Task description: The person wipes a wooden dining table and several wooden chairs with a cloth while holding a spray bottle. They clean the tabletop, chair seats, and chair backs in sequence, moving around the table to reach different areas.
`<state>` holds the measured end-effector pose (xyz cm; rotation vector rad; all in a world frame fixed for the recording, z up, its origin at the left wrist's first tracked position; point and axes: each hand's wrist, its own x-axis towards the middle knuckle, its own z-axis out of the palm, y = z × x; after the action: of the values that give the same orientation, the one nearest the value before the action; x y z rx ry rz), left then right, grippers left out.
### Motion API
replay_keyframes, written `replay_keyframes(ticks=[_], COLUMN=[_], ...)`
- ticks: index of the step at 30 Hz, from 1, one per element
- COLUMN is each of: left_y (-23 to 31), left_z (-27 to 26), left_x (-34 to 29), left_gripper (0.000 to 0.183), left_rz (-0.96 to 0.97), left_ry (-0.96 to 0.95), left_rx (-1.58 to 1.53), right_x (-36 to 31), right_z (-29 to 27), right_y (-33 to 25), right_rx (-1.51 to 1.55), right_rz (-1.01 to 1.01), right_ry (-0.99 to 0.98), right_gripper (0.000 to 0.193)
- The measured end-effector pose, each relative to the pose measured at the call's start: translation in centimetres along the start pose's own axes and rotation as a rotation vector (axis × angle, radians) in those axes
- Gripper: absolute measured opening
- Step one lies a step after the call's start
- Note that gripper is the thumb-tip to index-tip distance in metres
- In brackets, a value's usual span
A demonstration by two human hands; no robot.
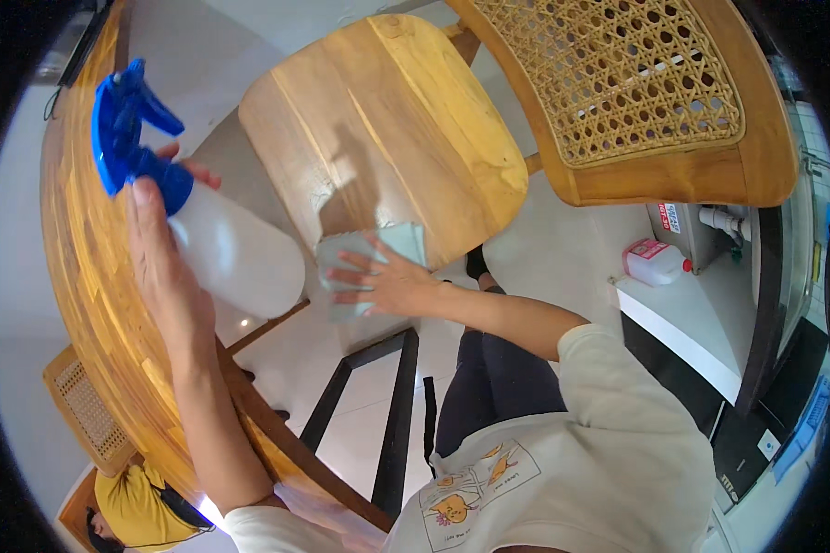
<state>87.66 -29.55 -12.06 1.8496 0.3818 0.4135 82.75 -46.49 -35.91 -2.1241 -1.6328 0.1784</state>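
Observation:
My left hand (168,276) is wrapped round the neck of a spray bottle (238,256) with a white body and a blue trigger head. The bottle is tilted, its base pointing toward the chair, and it is held up near the wooden table's edge. On the near edge of the wooden chair seat (378,120) lies a folded pale green cloth (404,241). Flat on that cloth rests my right hand (395,286), fingers spread apart. A shadow falls across the seat just beyond the cloth.
A curved wooden table (83,276) runs along my left. The chair's woven cane backrest (618,74) rises at the far right. A white bottle with a red cap (655,263) stands on a ledge to the right. At lower left, a person in yellow (143,507) is near another cane-backed chair (88,410).

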Motion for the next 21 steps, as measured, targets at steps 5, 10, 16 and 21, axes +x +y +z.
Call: replay_keyframes(ticks=[5, 10, 16, 21], left_y=[-0.1, 0.2, -0.1, 0.1], left_z=[-0.4, -0.1, -0.2, -0.7], left_x=[-0.3, 0.0, 0.7, 0.8], left_gripper=[0.049, 0.052, 0.054, 0.054], left_rz=[-0.020, -0.060, -0.068, -0.037], left_ry=[0.038, 0.012, -0.039, -0.037], left_rx=[0.023, 0.016, 0.005, 0.114], right_x=[-2.7, -3.7, 9.2, 17.3], right_z=[-2.0, -5.5, -5.2, -3.1], right_y=[2.3, 10.0, 20.9, 19.2], right_rx=[0.090, -0.135, -0.328, -0.243], right_rz=[0.002, 0.614, 0.841, 0.643], right_ry=[-0.029, 0.092, 0.477, 0.335], right_gripper=[0.059, 0.046, 0.050, 0.069])
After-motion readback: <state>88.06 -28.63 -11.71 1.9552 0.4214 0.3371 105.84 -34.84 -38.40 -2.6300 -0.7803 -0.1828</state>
